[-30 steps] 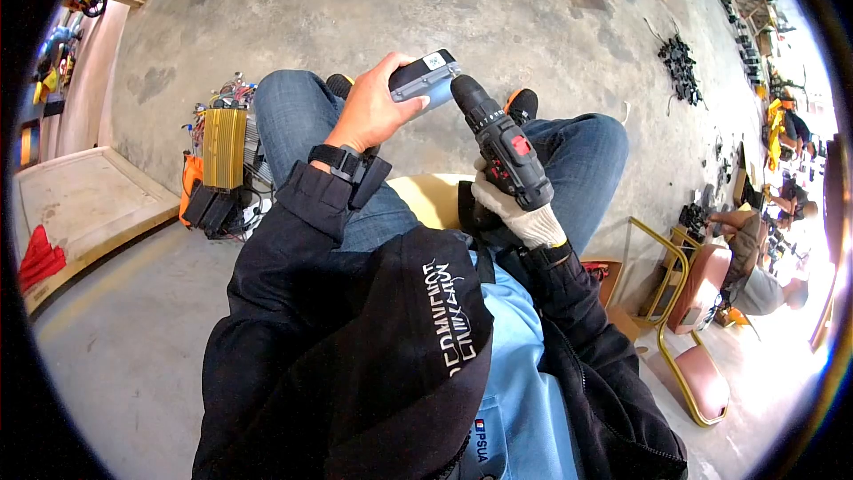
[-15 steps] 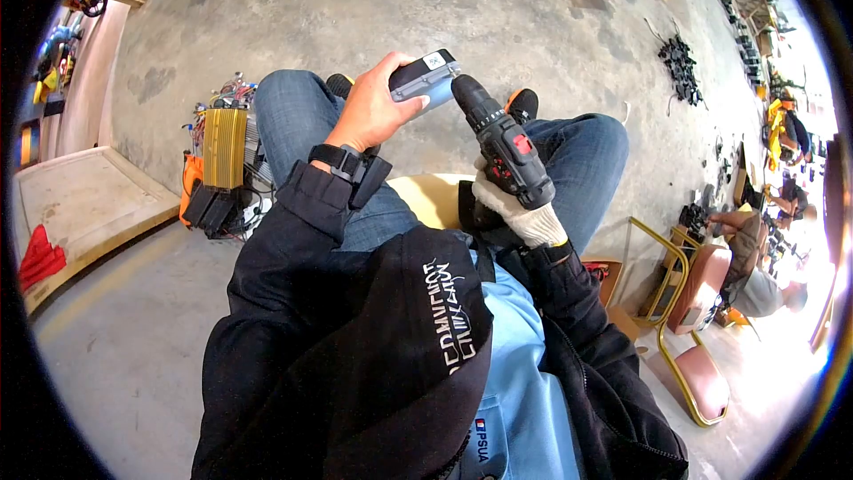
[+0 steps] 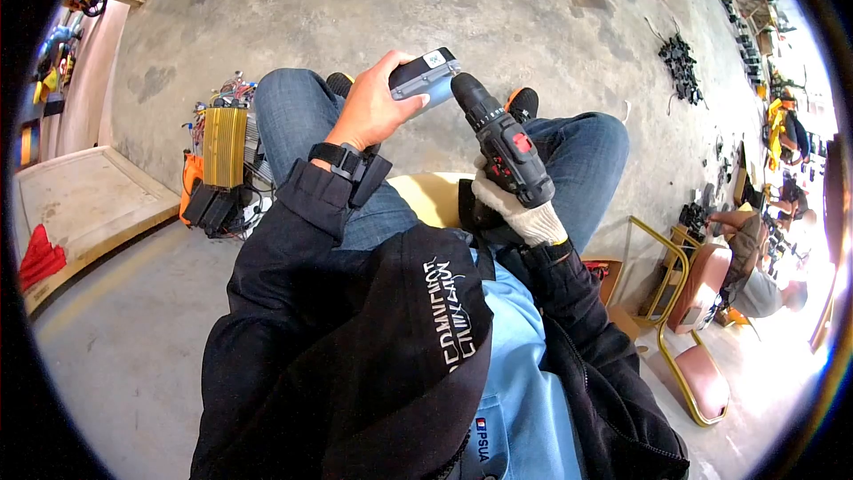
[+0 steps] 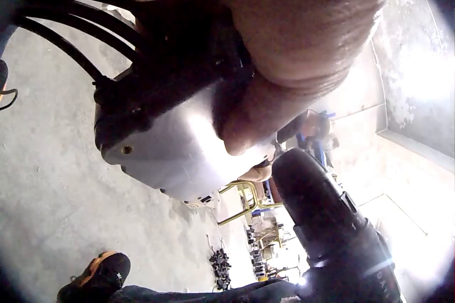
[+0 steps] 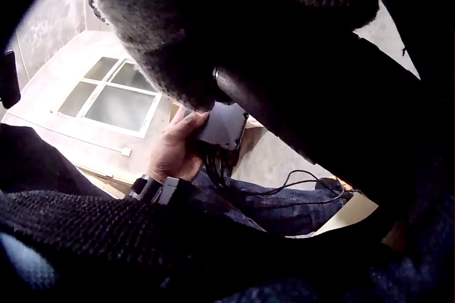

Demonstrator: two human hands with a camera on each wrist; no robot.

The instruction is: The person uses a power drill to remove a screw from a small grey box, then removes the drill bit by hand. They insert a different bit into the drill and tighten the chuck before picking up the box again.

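Note:
My bare left hand (image 3: 369, 111) grips a metal-cased box (image 3: 425, 87) with a black end, holding it up above the floor between the knees. In the left wrist view, several black cables (image 4: 78, 22) run out of the box's dark end and the thumb lies over its silvery face. My right hand (image 3: 522, 216), in a white knit glove, holds a black cordless drill (image 3: 508, 149) by its handle. The drill's chuck (image 3: 467, 89) points at the box's right edge, its bit right at that edge. The right wrist view shows the box (image 5: 226, 127) beyond the dark drill.
Several finned metal boxes, one gold (image 3: 224, 148), lie with wires on the floor left of the legs. A wooden board (image 3: 93, 196) with a red cloth (image 3: 41, 258) is farther left. Gold-framed chairs (image 3: 697, 289) stand at right. Black parts (image 3: 680, 67) lie on the floor ahead.
The box and both hands stay in nearly the same place. The drill has shifted only very slightly, its chuck still against the box's right edge.

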